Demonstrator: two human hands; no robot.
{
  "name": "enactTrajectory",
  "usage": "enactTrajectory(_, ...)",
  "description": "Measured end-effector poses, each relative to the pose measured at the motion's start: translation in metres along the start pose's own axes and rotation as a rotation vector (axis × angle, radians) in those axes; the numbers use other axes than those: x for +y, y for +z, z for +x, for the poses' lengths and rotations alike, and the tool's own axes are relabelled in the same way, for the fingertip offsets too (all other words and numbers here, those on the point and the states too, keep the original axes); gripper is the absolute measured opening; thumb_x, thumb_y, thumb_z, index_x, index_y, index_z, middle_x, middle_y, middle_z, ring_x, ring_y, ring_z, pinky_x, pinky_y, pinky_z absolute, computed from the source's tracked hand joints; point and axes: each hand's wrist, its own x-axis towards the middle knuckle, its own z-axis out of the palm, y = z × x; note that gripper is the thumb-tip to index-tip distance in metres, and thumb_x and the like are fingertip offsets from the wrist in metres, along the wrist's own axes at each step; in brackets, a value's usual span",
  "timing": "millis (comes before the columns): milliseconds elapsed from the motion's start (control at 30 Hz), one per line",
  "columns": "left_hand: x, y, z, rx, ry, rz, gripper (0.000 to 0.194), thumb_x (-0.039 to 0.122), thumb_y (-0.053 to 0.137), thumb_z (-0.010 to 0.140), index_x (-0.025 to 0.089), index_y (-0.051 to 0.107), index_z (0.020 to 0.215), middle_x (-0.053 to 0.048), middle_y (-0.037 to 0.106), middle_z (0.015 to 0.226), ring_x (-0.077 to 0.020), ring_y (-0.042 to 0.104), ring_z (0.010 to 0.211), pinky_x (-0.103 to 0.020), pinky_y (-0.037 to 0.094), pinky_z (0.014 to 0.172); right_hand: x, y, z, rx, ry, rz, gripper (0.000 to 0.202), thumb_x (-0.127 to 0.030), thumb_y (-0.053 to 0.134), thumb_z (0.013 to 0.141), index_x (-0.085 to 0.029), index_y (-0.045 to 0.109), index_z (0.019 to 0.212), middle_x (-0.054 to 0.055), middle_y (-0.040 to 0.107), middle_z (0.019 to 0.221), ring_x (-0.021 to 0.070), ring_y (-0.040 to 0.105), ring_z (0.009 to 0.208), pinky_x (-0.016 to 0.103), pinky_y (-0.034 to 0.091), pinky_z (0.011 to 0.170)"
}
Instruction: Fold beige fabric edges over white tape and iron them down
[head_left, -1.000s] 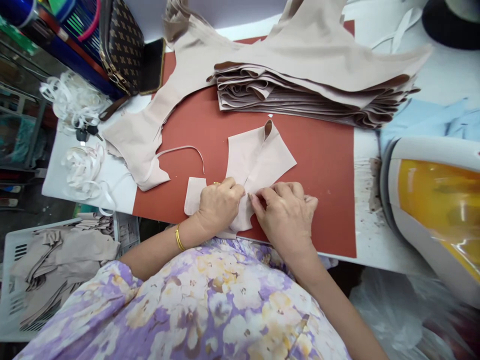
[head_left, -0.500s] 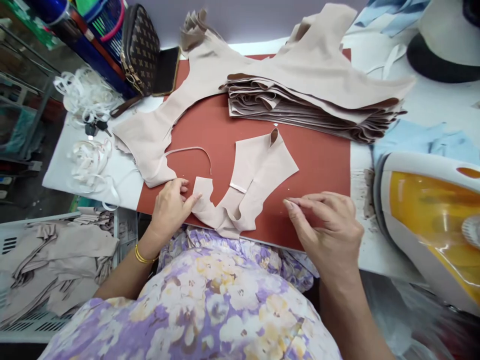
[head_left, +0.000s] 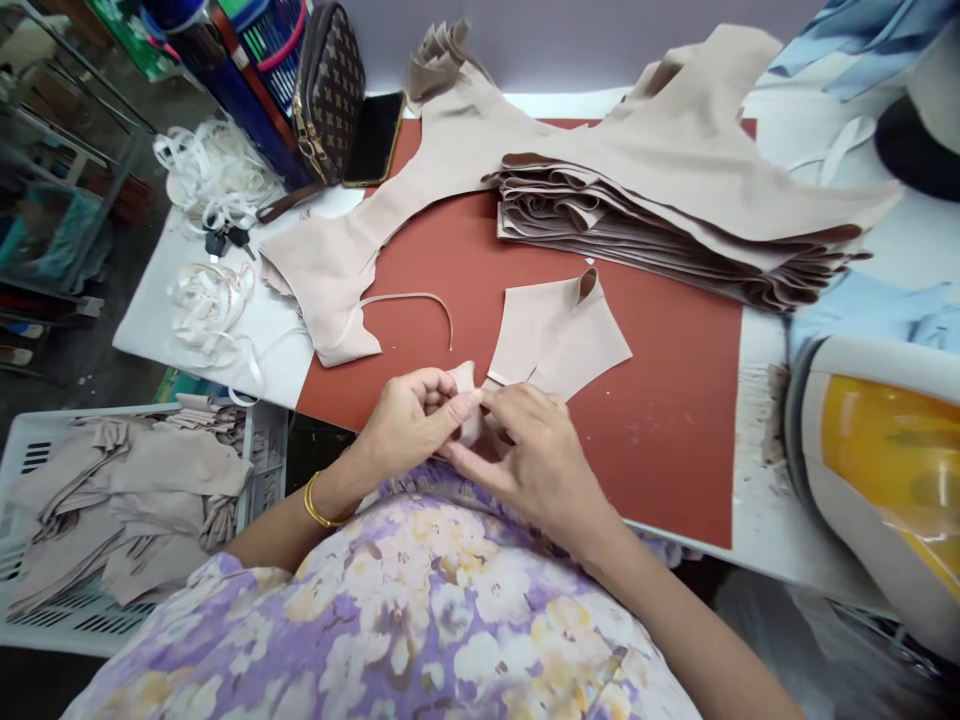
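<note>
A cut beige fabric piece lies on the reddish-brown board, its near end raised between my hands. My left hand pinches that end between thumb and bent fingers. Close against it, my right hand has its fingertips on the same end and covers part of the cloth. A small white strip shows on the fabric just above my right fingers. Left of the piece, a thin beige cord curves over the board. Behind it rests a thick stack of beige fabric pieces.
A yellow and white iron stands at the right. White tape bundles, keys, a phone and a brown patterned pouch are at the left. Below the table's left side, a white crate holds beige fabric.
My right hand has moved left from the bare board to the fabric. My left hand has shifted right, and the fabric's near end is now lifted between both. The camera view has shifted slightly.
</note>
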Motion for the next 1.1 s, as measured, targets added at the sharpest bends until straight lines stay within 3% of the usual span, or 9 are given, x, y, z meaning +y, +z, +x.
enactTrajectory(100,0.001,0.0,0.003,-0.022,0.094,0.029,0.037,0.048,0.057,0.09,0.013,0.065,0.083,-0.007,0.069,0.077,-0.0135,0.065,0.067,-0.026,0.055,0.063,0.004,0.006,0.004,-0.026,0.219,0.24,0.019,-0.03,0.058,0.085,-0.02,0.072,0.094,0.002,0.065,0.074,0.0155,0.058,0.069,0.031,0.044,0.068)
enactTrajectory(200,-0.005,-0.007,0.01,0.065,0.231,0.076,0.037,0.043,0.067,0.084,0.013,0.067,0.107,-0.013,0.072,0.106,-0.0191,0.068,0.095,-0.029,0.056,0.081,0.014,0.005,-0.001,-0.052,0.446,0.564,0.027,-0.038,0.054,0.088,-0.02,0.072,0.098,0.002,0.068,0.077,0.0146,0.058,0.063,0.028,0.046,0.06)
enactTrajectory(333,-0.008,-0.008,0.019,-0.222,0.15,-0.01,0.07,0.039,0.079,0.072,0.017,0.055,0.134,-0.017,0.062,0.133,-0.0247,0.063,0.115,-0.031,0.055,0.089,0.02,0.001,-0.009,-0.084,0.604,0.761,0.047,-0.063,0.053,0.087,-0.018,0.066,0.077,0.001,0.056,0.056,0.0134,0.048,0.051,0.026,0.039,0.048)
enactTrajectory(467,-0.007,0.004,0.022,-0.394,0.056,-0.125,0.068,0.039,0.086,0.065,0.017,0.062,0.124,-0.015,0.067,0.123,-0.0247,0.068,0.105,-0.032,0.056,0.086,0.02,0.002,-0.009,-0.054,0.641,0.792,0.057,-0.071,0.051,0.084,-0.02,0.049,0.059,-0.002,0.043,0.05,0.0102,0.037,0.048,0.025,0.032,0.046)
enactTrajectory(700,-0.009,0.017,0.026,-0.115,-0.04,-0.226,0.04,0.049,0.081,0.068,0.014,0.068,0.084,-0.004,0.071,0.079,-0.0126,0.065,0.069,-0.025,0.055,0.066,0.02,0.005,-0.014,-0.194,0.461,0.622,0.052,-0.06,0.043,0.094,-0.02,0.047,0.061,-0.001,0.047,0.057,0.011,0.042,0.054,0.026,0.037,0.051)
enactTrajectory(767,-0.008,0.016,0.027,-0.085,-0.052,-0.219,0.038,0.047,0.079,0.069,0.014,0.067,0.084,-0.003,0.07,0.077,-0.0111,0.062,0.065,-0.023,0.053,0.061,0.022,0.0,-0.02,-0.121,0.333,0.508,0.043,-0.049,0.044,0.097,-0.02,0.058,0.068,0.001,0.06,0.067,0.0138,0.054,0.064,0.029,0.046,0.061)
enactTrajectory(867,-0.009,0.014,0.031,-0.1,-0.101,-0.167,0.037,0.045,0.078,0.07,0.014,0.066,0.087,-0.004,0.07,0.078,-0.0118,0.062,0.064,-0.023,0.051,0.058,0.03,-0.015,-0.034,0.198,0.186,0.289,0.02,-0.029,0.053,0.095,-0.022,0.071,0.097,0.005,0.073,0.097,0.0187,0.066,0.091,0.035,0.052,0.082)
enactTrajectory(933,-0.011,0.016,0.036,-0.125,-0.12,-0.086,0.036,0.044,0.076,0.071,0.013,0.067,0.086,-0.005,0.07,0.078,-0.0121,0.061,0.064,-0.023,0.05,0.057,0.038,-0.026,-0.045,0.392,0.161,0.163,0.022,-0.021,0.056,0.092,-0.024,0.071,0.108,0.006,0.074,0.103,0.0191,0.067,0.096,0.037,0.053,0.085)
enactTrajectory(1100,-0.012,0.025,0.051,-0.118,-0.081,0.261,0.029,0.04,0.068,0.075,0.013,0.063,0.069,-0.001,0.06,0.064,-0.009,0.049,0.055,-0.02,0.035,0.048,0.05,-0.043,-0.061,0.507,0.144,0.022,0.025,-0.014,0.056,0.092,-0.024,0.07,0.11,0.005,0.074,0.1,0.0187,0.068,0.091,0.037,0.054,0.081)
